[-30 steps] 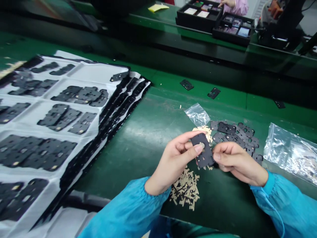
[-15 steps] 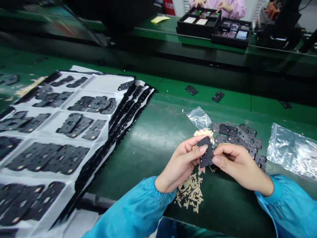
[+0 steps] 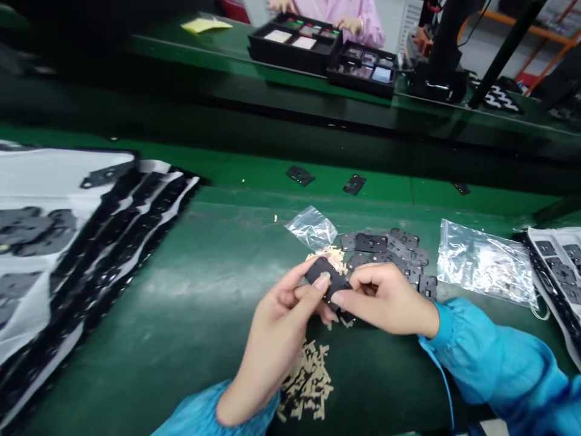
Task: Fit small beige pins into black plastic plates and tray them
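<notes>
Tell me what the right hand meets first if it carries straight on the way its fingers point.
The right hand already meets it: a thin matte-black perforated plate. Beyond that, probably the left hand, though depth is unclear.

Behind the long green counter (image 3: 149, 175) stands a second green counter (image 3: 190, 45), and a person in a pink gown (image 3: 336, 15) is at its far side. Further back there are a white slatted panel (image 3: 411, 30) and an orange metal rack (image 3: 551, 27). The room light is bright and even.
</notes>
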`<action>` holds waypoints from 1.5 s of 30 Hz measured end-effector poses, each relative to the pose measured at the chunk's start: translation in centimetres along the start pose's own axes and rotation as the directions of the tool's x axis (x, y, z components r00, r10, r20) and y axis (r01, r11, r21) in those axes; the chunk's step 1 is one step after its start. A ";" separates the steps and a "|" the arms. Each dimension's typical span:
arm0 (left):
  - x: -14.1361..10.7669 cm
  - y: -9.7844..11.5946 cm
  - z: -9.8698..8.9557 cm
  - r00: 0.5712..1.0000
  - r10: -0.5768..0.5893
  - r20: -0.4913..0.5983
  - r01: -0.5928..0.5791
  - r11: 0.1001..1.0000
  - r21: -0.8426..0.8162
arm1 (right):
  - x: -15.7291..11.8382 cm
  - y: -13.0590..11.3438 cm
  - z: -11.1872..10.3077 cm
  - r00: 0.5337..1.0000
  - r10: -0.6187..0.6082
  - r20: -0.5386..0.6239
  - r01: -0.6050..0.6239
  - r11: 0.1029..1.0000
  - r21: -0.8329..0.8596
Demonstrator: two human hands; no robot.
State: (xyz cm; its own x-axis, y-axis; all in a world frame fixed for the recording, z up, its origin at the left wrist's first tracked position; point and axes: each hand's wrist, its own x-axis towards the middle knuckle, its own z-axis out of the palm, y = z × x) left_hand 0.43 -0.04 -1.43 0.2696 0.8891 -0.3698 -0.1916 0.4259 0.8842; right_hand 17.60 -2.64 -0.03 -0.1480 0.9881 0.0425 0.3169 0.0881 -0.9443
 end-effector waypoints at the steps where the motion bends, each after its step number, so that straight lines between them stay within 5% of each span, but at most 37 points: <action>1: 0.1 0.0 -0.1 1.000 0.020 0.013 -0.021 0.997 0.081 | 0.6 0.0 -0.8 0.997 0.081 0.018 -0.082 0.995 0.052; 3: 0.3 0.2 -0.3 0.997 0.064 0.036 -0.070 0.974 0.214 | 1.9 0.5 -3.1 0.976 0.203 -0.077 -0.203 0.979 0.014; 5: 0.2 0.5 -0.9 0.989 0.146 0.023 -0.146 0.939 0.310 | 3.4 1.7 -6.1 0.901 0.303 -0.311 -0.358 0.923 -0.138; 10: -0.6 0.8 -3.3 0.952 0.299 -0.061 -0.230 0.835 0.500 | 7.3 5.9 -11.8 0.863 0.341 -0.373 -0.466 0.823 -0.325; 20: -2.7 0.6 -4.5 0.916 0.365 -0.166 -0.225 0.811 0.540 | 18.3 6.8 -9.7 0.868 0.235 -0.437 -0.461 0.709 -0.534; 23: -3.7 0.7 -5.5 0.912 0.402 -0.085 -0.265 0.734 0.626 | 17.7 6.1 -9.7 0.885 0.257 -0.387 -0.437 0.744 -0.506; 28: -4.7 0.1 -7.1 0.910 0.340 0.238 -0.400 0.562 0.724 | 12.6 4.4 -10.5 0.949 0.243 -0.203 -0.311 0.833 -0.458; 32: -4.8 -0.9 -7.4 0.894 0.314 0.321 -0.440 0.467 0.767 | 9.8 3.1 -11.4 0.920 0.028 -0.391 -0.222 0.859 -0.461; 34: -4.8 -1.2 -7.2 0.881 0.329 0.339 -0.460 0.432 0.776 | 8.8 2.4 -11.5 0.904 0.050 -0.424 -0.215 0.911 -0.351; 37: -4.8 -1.3 -6.7 0.866 0.294 0.404 -0.495 0.397 0.773 | 6.8 1.9 -10.6 0.956 0.284 -0.080 -0.295 0.931 -0.215; 40: -4.6 -1.1 -5.8 0.841 0.229 0.490 -0.540 0.322 0.777 | 4.2 2.0 -8.7 0.851 0.397 0.344 -0.315 0.910 -0.270; 42: -4.4 -0.9 -5.2 0.829 0.201 0.522 -0.559 0.269 0.785 | 2.5 2.1 -7.4 0.817 0.366 0.445 -0.241 0.919 -0.312; 45: -4.0 -0.6 -4.7 0.822 0.181 0.539 -0.569 0.255 0.782 | 0.7 1.9 -6.2 0.846 0.284 0.451 -0.074 0.900 -0.429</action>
State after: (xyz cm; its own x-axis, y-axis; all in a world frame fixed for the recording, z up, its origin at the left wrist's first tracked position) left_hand -4.99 -3.09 -1.85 0.6961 0.7179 0.0095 0.5356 -0.5281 0.6590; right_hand 23.96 -1.04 0.22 -0.4576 0.8043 -0.3791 0.6978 0.0606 -0.7137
